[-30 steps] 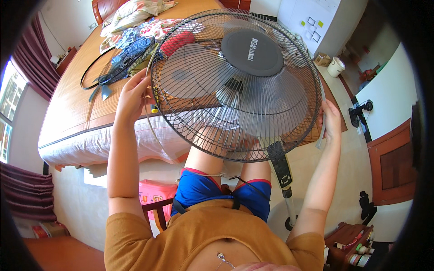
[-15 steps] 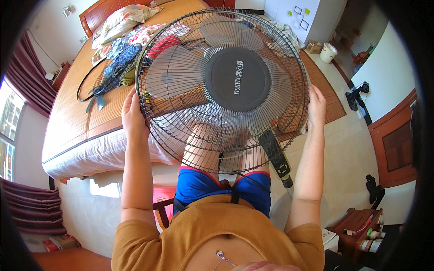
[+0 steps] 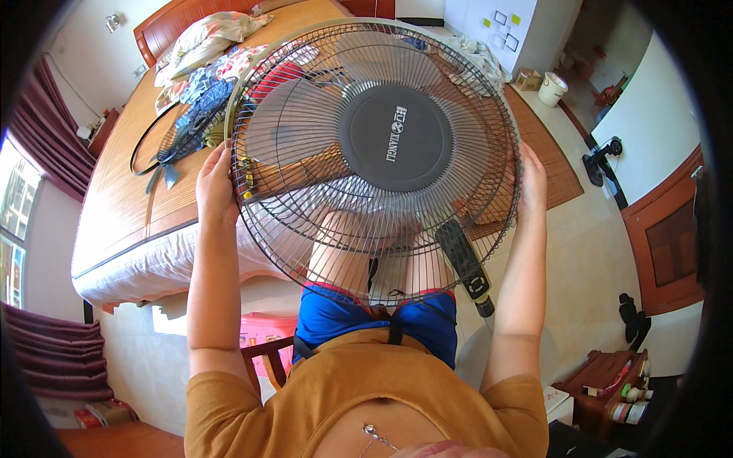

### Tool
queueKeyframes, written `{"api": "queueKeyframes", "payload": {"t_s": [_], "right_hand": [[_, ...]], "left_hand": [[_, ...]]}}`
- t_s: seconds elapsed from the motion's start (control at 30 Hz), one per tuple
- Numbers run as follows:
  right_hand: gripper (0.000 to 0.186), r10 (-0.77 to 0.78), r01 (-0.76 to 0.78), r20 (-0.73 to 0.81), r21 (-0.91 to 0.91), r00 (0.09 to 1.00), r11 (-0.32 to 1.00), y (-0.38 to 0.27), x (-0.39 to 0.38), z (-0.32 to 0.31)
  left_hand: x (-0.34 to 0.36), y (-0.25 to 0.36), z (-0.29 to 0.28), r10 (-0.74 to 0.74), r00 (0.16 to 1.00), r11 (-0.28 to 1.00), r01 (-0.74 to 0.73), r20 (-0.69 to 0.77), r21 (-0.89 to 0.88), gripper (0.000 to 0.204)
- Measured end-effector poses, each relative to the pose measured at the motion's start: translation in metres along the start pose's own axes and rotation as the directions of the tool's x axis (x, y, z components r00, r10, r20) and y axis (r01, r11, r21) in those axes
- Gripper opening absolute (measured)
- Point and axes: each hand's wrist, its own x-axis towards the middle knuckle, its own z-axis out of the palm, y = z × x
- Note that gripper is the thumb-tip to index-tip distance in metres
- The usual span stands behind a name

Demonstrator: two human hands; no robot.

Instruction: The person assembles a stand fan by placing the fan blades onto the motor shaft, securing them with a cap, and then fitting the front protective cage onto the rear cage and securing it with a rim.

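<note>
The round grey wire-caged fan head [image 3: 382, 153] sits between both hands: left hand [image 3: 216, 183] and right hand [image 3: 532, 179] grip opposite rim edges, fingers seemingly curled behind it, forearms raised.

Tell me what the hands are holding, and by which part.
Both hands hold the round wire fan guard by its outer rim: the left hand grips the left edge, the right hand the right edge, opposite each other.

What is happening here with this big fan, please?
A seated person holds a round wire fan head up over their lap. The left hand grips its left rim and the right hand its right rim. Behind it stands a bed with a loose fan grille and clothes on it.
</note>
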Motion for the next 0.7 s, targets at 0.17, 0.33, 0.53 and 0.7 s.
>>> {"api": "queueKeyframes", "payload": {"t_s": [0.17, 0.33, 0.53, 0.7], "right_hand": [[0.037, -0.053, 0.040, 0.125, 0.097, 0.991, 0.994, -0.026, -0.028, 0.027], [0.043, 0.038, -0.037, 0.002, -0.178, 0.999, 0.983, -0.067, -0.015, 0.032], [0.037, -0.060, 0.076, 0.103, -0.159, 0.993, 0.984, -0.082, 0.031, 0.063], [0.032, -0.129, 0.128, 0.011, -0.217, 0.992, 0.968, -0.054, 0.055, 0.065]], "left_hand": [[0.008, 0.008, -0.012, 0.004, 0.998, 1.000, -0.003, 0.069, -0.013, 0.026], [0.005, 0.031, 0.011, 0.074, 0.994, 0.997, -0.077, 0.086, 0.032, 0.030], [0.054, 0.040, 0.017, 0.211, 0.968, 0.950, -0.236, 0.136, 0.206, 0.029], [0.072, 0.019, 0.011, 0.424, 0.905, 0.831, -0.399, 0.024, 0.387, 0.026]]}}
